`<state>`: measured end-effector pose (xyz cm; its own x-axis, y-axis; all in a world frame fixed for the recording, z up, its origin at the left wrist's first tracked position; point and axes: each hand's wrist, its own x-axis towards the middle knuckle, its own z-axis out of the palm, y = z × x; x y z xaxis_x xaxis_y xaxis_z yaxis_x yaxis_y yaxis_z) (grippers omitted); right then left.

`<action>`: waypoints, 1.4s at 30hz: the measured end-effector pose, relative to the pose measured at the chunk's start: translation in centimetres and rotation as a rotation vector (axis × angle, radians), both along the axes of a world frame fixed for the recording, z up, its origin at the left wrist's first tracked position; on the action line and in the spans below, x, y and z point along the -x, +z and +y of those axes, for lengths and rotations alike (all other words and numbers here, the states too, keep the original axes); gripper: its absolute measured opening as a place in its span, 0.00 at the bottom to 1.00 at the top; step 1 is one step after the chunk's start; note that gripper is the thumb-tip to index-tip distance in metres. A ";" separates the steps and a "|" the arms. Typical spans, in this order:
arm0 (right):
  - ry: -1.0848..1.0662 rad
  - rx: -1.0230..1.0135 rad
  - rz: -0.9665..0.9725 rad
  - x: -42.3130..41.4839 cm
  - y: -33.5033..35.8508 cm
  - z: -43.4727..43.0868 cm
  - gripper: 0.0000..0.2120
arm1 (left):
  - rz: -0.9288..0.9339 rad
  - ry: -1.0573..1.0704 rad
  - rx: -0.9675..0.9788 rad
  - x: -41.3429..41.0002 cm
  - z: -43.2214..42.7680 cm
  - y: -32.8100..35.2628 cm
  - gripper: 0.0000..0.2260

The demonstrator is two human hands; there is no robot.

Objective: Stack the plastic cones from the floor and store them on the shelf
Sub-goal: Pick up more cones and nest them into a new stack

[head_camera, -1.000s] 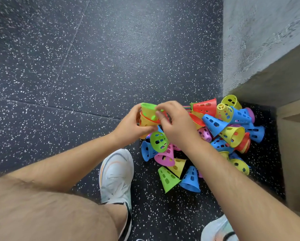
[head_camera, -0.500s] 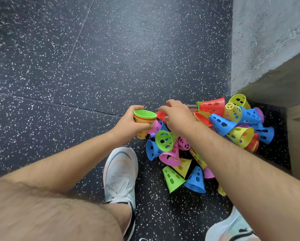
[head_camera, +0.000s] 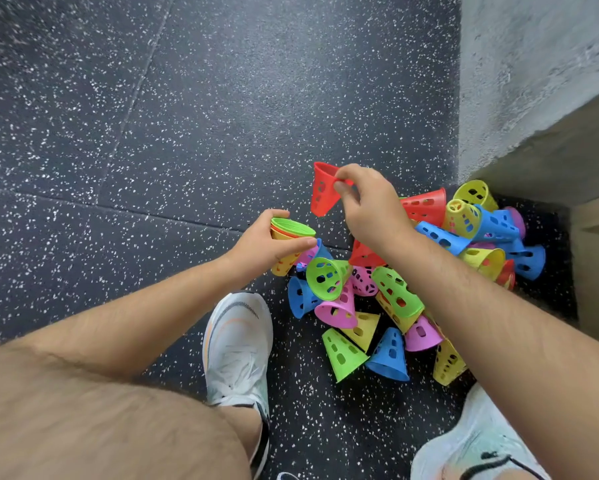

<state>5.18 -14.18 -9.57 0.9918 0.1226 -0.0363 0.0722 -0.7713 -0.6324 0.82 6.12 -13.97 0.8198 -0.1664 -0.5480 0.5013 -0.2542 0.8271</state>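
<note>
My left hand [head_camera: 263, 245] grips a small stack of nested cones [head_camera: 291, 233], green on top with orange and yellow under it, wide ends up. My right hand [head_camera: 371, 206] pinches the rim of a red cone [head_camera: 322, 192] and holds it in the air above and to the right of the stack, its narrow end down. A loose pile of several perforated cones [head_camera: 395, 292] in green, blue, pink, yellow and red lies on the floor under my right forearm.
The floor [head_camera: 152, 133] is dark speckled rubber. A grey concrete wall [head_camera: 533, 64] rises at the upper right, and a wooden shelf unit [head_camera: 596, 271] stands at the right edge beside the pile. My two white shoes [head_camera: 237, 344] stand near the pile.
My right hand has lifted a red cone out of the pile and raised it above the stack. My left hand still holds the stack in about the same place.
</note>
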 end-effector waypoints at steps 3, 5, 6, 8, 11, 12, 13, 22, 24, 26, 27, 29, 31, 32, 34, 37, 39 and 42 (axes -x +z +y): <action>0.010 -0.065 -0.001 0.7 1.1 0.8 0.06 | -0.015 -0.027 -0.011 -0.3 -0.5 -0.2 0.36; 0.035 -0.075 0.025 1.2 1.2 1.4 0.07 | -0.033 -0.032 -0.001 -0.4 -0.9 -0.2 0.34; 0.044 -0.074 0.045 1.5 1.2 1.8 0.07 | -0.043 -0.027 0.005 -0.5 -0.9 -0.2 0.33; 0.057 -0.077 0.090 2.2 1.1 2.2 0.08 | -0.067 -0.016 0.004 -0.5 -1.0 -0.1 0.35; 0.089 -0.064 0.161 3.2 1.0 2.7 0.07 | -0.096 -0.003 0.005 -0.4 -0.7 0.4 0.36; 0.102 -0.052 0.196 3.5 1.1 2.9 0.07 | -0.100 0.005 0.007 -0.4 -0.6 0.6 0.35; 0.112 -0.045 0.239 3.8 1.2 3.1 0.08 | -0.101 0.008 -0.002 -0.4 -0.5 0.7 0.33; 0.144 0.107 0.354 4.0 -1.3 3.7 0.17 | -0.073 0.066 -0.043 1.0 2.3 -0.2 0.28; 0.252 0.254 0.366 3.5 -2.4 4.0 0.17 | -0.060 0.083 -0.031 1.6 3.0 -0.4 0.28; 0.328 0.366 0.407 3.2 -3.1 4.2 0.17 | -0.042 0.085 -0.023 1.9 3.4 -0.6 0.28; 0.348 0.407 0.419 3.1 -3.5 4.4 0.17 | -0.036 0.085 -0.021 2.1 3.6 -0.7 0.28; 0.358 0.454 0.433 3.0 -4.1 4.6 0.15 | -0.034 0.084 -0.024 2.2 3.7 -0.8 0.28; 0.352 0.456 0.428 3.1 -4.4 4.7 0.13 | -0.036 0.080 -0.032 2.1 3.8 -0.8 0.28; 0.342 0.443 0.417 3.2 -4.4 4.6 0.12 | -0.037 0.079 -0.034 2.1 3.8 -0.8 0.28; 0.284 0.382 0.373 3.3 -4.2 4.1 0.11 | -0.035 0.072 -0.028 2.0 3.7 -1.0 0.28; 0.136 0.251 0.265 3.5 -3.0 3.2 0.10 | -0.029 0.053 -0.019 1.8 3.3 -1.0 0.29; 0.047 0.150 0.196 3.5 -1.9 2.7 0.10 | -0.037 0.040 -0.019 1.6 2.8 -0.9 0.30; -0.032 0.054 0.144 3.6 -0.1 2.2 0.10 | -0.046 0.018 -0.017 1.3 1.9 -0.8 0.29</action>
<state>1.56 -11.98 -9.62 0.9792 0.0845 -0.1845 -0.0420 -0.8051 -0.5916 -0.50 7.99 -14.78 0.8468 -0.1426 -0.5125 0.4676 -0.2596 0.8449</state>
